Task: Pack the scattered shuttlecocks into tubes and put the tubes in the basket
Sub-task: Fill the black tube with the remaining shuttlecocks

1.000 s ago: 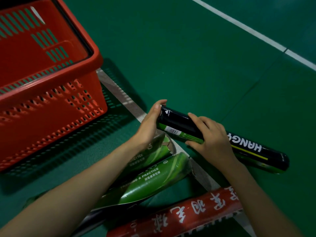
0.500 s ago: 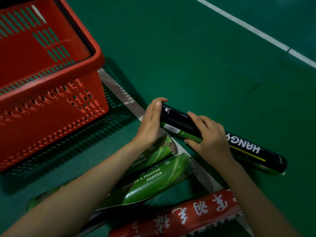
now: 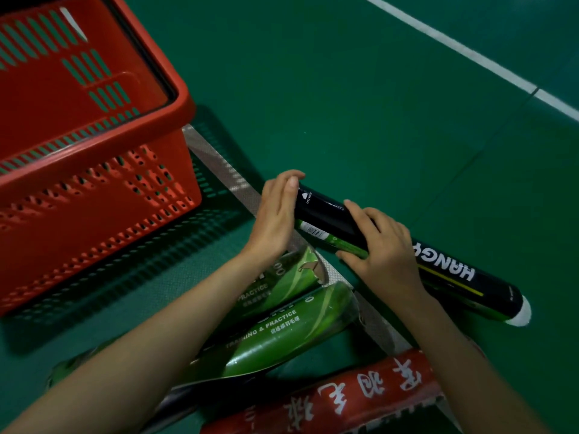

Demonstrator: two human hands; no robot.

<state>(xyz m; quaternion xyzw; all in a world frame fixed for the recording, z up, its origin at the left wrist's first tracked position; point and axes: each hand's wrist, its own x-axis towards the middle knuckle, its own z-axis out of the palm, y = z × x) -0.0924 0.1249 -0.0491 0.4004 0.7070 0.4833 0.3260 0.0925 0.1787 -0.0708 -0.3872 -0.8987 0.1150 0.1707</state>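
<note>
A black shuttlecock tube (image 3: 326, 216) with white lettering lies on the green floor, its white cap at the far right end. My right hand (image 3: 383, 249) grips the tube around its middle, fingers curled over the top. My left hand (image 3: 277, 214) presses flat against the tube's left end, fingers straight. Two green tubes (image 3: 282, 336) lie under my left forearm, with a red tube (image 3: 344, 399) below them. The red basket (image 3: 175, 126) stands at the upper left and holds no tube that I can see.
A worn white court line (image 3: 219, 161) runs diagonally under the tubes. Another white line (image 3: 454, 45) crosses the top right. A dark tube lies partly hidden under the green ones. Bare green floor spreads beyond the black tube.
My left hand has shifted to cover the tube's left end more fully, and the white cap at the right end now shows. My right hand keeps its grip.
</note>
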